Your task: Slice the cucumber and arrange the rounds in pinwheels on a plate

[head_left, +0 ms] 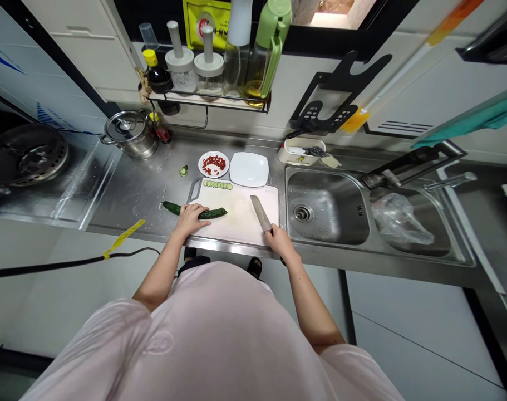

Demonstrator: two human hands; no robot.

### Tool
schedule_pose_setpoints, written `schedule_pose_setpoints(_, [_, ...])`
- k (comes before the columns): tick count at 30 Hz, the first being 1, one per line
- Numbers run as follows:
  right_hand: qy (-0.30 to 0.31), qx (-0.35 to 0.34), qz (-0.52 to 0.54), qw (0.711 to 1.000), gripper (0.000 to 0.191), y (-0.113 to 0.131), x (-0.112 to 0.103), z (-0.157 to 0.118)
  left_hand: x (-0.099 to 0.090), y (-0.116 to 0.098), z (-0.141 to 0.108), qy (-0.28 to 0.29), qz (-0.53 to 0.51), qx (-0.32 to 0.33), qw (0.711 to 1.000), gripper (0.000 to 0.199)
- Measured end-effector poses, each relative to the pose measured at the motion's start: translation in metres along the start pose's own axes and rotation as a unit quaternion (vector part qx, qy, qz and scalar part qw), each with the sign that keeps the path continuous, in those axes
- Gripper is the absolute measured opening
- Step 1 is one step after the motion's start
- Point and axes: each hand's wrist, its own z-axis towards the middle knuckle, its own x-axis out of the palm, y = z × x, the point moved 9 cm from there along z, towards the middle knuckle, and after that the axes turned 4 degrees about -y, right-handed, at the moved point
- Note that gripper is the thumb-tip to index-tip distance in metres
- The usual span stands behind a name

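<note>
A dark green cucumber (215,213) lies across the left part of the white cutting board (245,227), its left end past the board's edge. My left hand (190,218) is closed over its middle. In my right hand (279,241) is the handle of a knife (259,211), whose blade points up and to the left over the board's right part, apart from the cucumber. A row of pale cucumber slices (217,184) lies along the board's top left. Behind the board are a plate of chopped red pieces (213,164) and a white square plate (249,169) with nothing on it.
A cut cucumber end (183,171) rests on the steel counter (123,195). Left of it are a lidded pot (130,133) and a stove. The double sink (328,206) is at the right, with a plastic bag (401,220). Jars and bottles stand on a wall rack (207,100).
</note>
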Motion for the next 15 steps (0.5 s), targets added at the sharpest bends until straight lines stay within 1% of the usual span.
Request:
schedule_pose_setpoints(8, [0.002, 0.002, 0.005, 1.000, 0.030, -0.0006, 0.0008, 0.0009, -0.0014, -0.0006, -0.0010, 0.011, 0.008, -0.025, 1.000, 0.050])
schedule_pose_setpoints(15, [0.007, 0.013, 0.024, 1.000, 0.028, -0.0018, 0.0005, -0.0002, -0.0004, -0.0078, 0.0014, 0.013, 0.001, -0.025, 1.000, 0.049])
